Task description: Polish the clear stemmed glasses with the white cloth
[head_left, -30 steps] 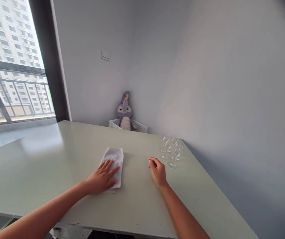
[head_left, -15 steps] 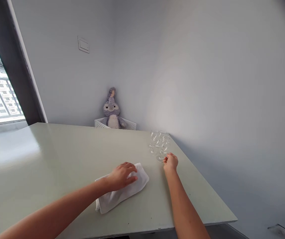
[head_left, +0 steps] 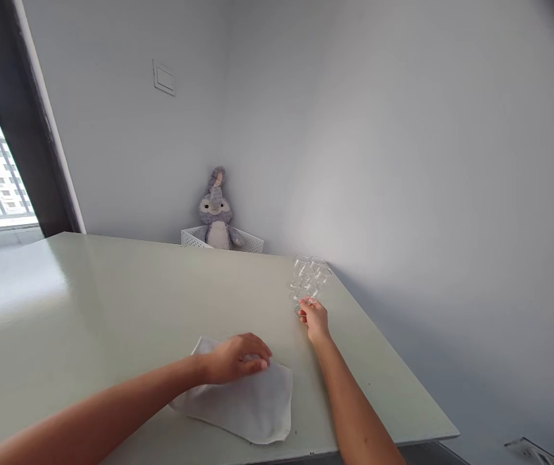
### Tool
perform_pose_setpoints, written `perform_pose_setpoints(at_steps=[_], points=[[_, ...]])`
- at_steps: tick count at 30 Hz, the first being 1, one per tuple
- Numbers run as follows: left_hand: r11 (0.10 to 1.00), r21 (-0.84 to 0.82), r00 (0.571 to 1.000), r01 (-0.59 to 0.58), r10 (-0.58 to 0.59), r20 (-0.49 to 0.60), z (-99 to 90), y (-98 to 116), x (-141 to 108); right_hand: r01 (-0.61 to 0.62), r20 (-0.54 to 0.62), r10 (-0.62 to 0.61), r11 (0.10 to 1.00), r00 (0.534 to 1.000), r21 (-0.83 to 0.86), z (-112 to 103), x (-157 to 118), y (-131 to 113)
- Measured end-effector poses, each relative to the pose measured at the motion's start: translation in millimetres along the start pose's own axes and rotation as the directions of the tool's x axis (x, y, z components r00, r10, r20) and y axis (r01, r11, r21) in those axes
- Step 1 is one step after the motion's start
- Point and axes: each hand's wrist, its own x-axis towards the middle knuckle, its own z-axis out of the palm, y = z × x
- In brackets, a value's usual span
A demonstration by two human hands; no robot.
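Since the earlier frame, the right hand [head_left: 314, 318] has been shifting leftward from the outer side of the clear glasses [head_left: 302, 271], and it is now sitting in front of the nearest glass [head_left: 312, 292]. The white cloth [head_left: 257, 403] has been sliding toward the near edge of the bench [head_left: 151, 290] and is lying spread wider, while the left hand [head_left: 238, 358] has been dropping slightly with it.

The right grip is holding narrow: thumb and fingers are closing on the low part of the nearest glass, by its foot, with the lower fingers curling under. The fingers are hiding much of the stem. The right forearm [head_left: 357, 400] is reaching forward and a little left from the near edge, above the bench.

The left grip is staying loosely half-curled over the cloth, fingers bending downward and the thumb lying below them; whether it is pinching any fabric I cannot tell. The left forearm [head_left: 112, 410] is stretching in low from the lower left, its wrist crossing the cloth's left part.

The glasses are standing close together at the bench's right side, near the wall [head_left: 427, 194]. Behind the bench's far edge, a plush toy [head_left: 217, 213] is sitting in a white basket [head_left: 194, 239].
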Motion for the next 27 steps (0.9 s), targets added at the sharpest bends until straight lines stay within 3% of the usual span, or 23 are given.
perform_pose_setpoints(at_steps=[3, 6, 9, 11, 13, 16, 19, 27], points=[[0.981, -0.057, 0.960, 0.188, -0.195, -0.202, -13.3, -19.9, -2.3, 0.003, 0.116, 0.000, 0.999, 0.993, -0.032, 13.2, -9.3, 5.6], [0.922, -0.166, 0.854, 0.350, -0.387, -0.348, -24.5, -39.0, -6.8, 0.041, 0.181, -0.022, 0.994, 0.983, -0.105, 18.4, -12.5, 12.6], [0.861, -0.255, 0.748, 0.440, -0.508, -0.428, -31.7, -49.9, -11.6, 0.111, 0.037, -0.107, 0.985, 0.994, -0.130, 11.8, -4.5, 17.8], [0.844, -0.296, 0.706, 0.447, -0.536, -0.463, -34.1, -52.9, -13.6, 0.106, -0.057, -0.113, 0.988, 0.992, -0.110, 4.6, 5.5, 19.2], [0.835, -0.333, 0.677, 0.439, -0.551, -0.489, -34.5, -54.3, -14.4, 0.075, -0.080, -0.082, 0.993, 0.993, -0.087, -0.2, 16.3, 18.6], [0.823, -0.361, 0.656, 0.438, -0.568, -0.498, -32.8, -56.7, -14.5, 0.048, -0.055, -0.050, 0.998, 0.997, -0.043, 3.2, 28.9, 16.0], [0.833, -0.355, 0.669, 0.424, -0.552, -0.498, -30.6, -61.3, -14.9, 0.041, -0.009, -0.041, 0.999, 0.999, -0.009, 19.4, 33.6, 14.0], [0.842, -0.263, 0.672, 0.471, -0.535, -0.512, -31.9, -67.7, -16.7, 0.004, 0.135, -0.009, 0.999, 0.991, 0.038, 73.2, 12.4, 18.9]])
